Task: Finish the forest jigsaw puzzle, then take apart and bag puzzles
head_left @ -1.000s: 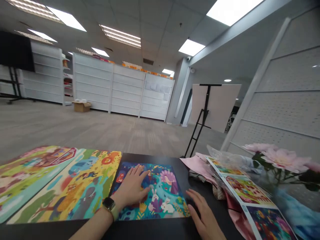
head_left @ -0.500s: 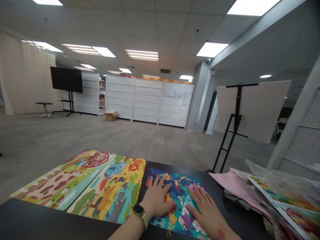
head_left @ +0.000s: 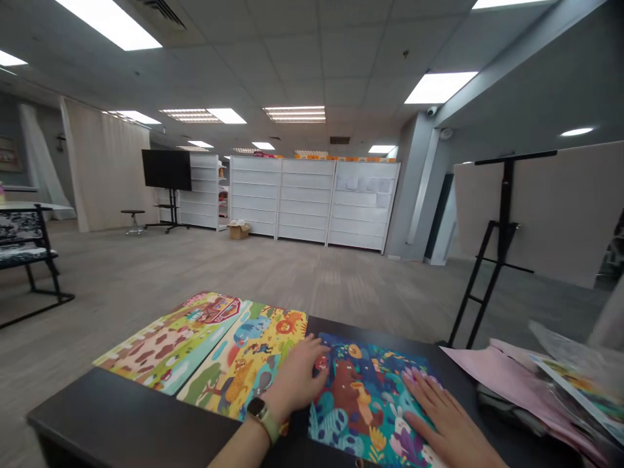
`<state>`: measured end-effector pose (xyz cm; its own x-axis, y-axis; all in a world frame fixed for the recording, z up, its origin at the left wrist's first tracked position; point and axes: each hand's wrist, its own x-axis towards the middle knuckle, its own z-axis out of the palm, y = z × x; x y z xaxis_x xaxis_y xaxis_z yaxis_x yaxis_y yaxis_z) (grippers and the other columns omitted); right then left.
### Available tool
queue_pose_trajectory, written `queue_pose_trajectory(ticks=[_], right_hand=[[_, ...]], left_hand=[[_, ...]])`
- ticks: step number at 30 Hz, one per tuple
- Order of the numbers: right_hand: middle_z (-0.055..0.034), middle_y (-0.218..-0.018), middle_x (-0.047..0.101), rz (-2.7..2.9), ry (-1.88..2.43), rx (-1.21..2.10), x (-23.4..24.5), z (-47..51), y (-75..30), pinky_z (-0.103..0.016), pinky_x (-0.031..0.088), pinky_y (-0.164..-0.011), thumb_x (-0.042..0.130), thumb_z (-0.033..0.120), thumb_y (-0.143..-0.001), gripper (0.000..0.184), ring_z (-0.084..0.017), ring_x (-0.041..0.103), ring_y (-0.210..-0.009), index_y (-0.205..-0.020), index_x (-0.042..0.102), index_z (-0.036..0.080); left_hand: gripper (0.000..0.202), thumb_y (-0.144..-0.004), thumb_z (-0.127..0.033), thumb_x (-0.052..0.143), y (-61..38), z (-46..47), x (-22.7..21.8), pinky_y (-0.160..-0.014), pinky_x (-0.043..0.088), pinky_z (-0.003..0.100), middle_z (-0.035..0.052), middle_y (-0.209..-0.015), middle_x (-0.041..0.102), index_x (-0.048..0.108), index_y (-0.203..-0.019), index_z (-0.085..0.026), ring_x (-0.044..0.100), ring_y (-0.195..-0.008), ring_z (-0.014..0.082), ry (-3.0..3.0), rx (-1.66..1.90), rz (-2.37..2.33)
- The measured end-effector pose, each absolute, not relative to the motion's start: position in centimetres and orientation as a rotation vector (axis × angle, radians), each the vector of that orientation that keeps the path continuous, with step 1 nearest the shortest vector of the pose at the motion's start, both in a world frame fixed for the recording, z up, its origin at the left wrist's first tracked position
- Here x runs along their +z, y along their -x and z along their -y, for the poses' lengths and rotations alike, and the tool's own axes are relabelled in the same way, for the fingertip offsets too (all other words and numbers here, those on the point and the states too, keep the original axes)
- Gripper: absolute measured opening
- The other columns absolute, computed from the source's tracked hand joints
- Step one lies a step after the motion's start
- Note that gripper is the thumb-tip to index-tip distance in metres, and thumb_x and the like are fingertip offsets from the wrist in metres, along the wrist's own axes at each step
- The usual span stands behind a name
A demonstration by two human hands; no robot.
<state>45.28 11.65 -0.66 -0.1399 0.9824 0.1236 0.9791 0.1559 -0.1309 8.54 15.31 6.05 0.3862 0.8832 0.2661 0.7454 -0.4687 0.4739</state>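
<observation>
A square illustrated picture board (head_left: pixel 363 406) with a brown bear and rabbits on a teal ground lies on a black table (head_left: pixel 121 406). My left hand (head_left: pixel 297 380) rests flat on the board's left edge, with a watch (head_left: pixel 258 413) on that wrist. My right hand (head_left: pixel 446 416) lies on the board's right side, fingers spread. Neither hand appears to grip it. To the left, a lion-and-jungle board (head_left: pixel 246 357) touches a farm-scene board (head_left: pixel 173 341). The left hand partly overlaps the jungle board's right corner.
Pink paper (head_left: pixel 502 370) and plastic-wrapped printed sheets (head_left: pixel 580 383) lie at the table's right. The table's near-left corner ends over a carpeted floor. Beyond stand a black easel with a pale panel (head_left: pixel 507 221), white shelving (head_left: pixel 312 201), and a patterned chair (head_left: pixel 24 250).
My hands have spread apart towards the board's sides, uncovering the bear. The view has swung left and levelled, moving the boards and table towards the right of the picture.
</observation>
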Motion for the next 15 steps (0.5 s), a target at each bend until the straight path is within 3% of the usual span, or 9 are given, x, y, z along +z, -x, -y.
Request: queue_pose_trajectory(ticks=[4, 7, 10, 15], right_hand=[[0.0009, -0.163, 0.024, 2.259, 1.917, 0.054, 0.6, -10.1, -46.5, -0.058, 0.022, -0.123, 0.043, 0.073, -0.092, 0.073, -0.034, 0.021, -0.151, -0.153, 0.032, 0.035], [0.0011, -0.163, 0.020, 2.294, 1.951, 0.097, 1.6, -8.2, -47.1, -0.058, 0.019, -0.124, 0.040, 0.072, -0.093, 0.073, -0.034, 0.017, -0.152, -0.154, 0.028, 0.034], [0.0024, -0.164, 0.017, 2.331, 1.946, 0.141, 2.1, -6.0, -48.0, -0.059, 0.017, -0.124, 0.040, 0.070, -0.094, 0.072, -0.034, 0.015, -0.152, -0.155, 0.023, 0.036], [0.0038, -0.163, 0.019, 2.259, 1.965, 0.181, 2.5, -2.7, -50.5, -0.061, 0.017, -0.123, 0.045, 0.069, -0.093, 0.070, -0.035, 0.017, -0.151, -0.154, 0.026, 0.038]], left_hand=[[0.065, -0.088, -0.045, 0.056, -4.7, -17.7, 5.4, -0.120, 0.012, 0.066, 0.0184, -0.157, 0.043, 0.053, -0.146, -0.017, 0.024, -0.149, 0.0446, -2.236, 0.612, -1.860], [0.074, -0.087, -0.063, 0.050, -3.7, -19.1, 4.2, -0.105, 0.004, 0.085, 0.0209, -0.159, 0.037, 0.052, -0.147, -0.020, 0.017, -0.146, 0.0587, -2.138, 0.479, -2.039], [0.076, -0.085, -0.070, 0.047, -3.7, -19.5, 3.4, -0.099, 0.008, 0.089, 0.0165, -0.161, 0.035, 0.051, -0.147, -0.028, 0.017, -0.144, 0.0611, -2.135, 0.355, -2.057], [0.077, -0.083, -0.073, 0.048, -4.0, -18.8, 3.7, -0.102, 0.012, 0.087, 0.0111, -0.163, 0.034, 0.050, -0.148, -0.032, 0.020, -0.146, 0.0570, -2.239, 0.252, -1.939]])
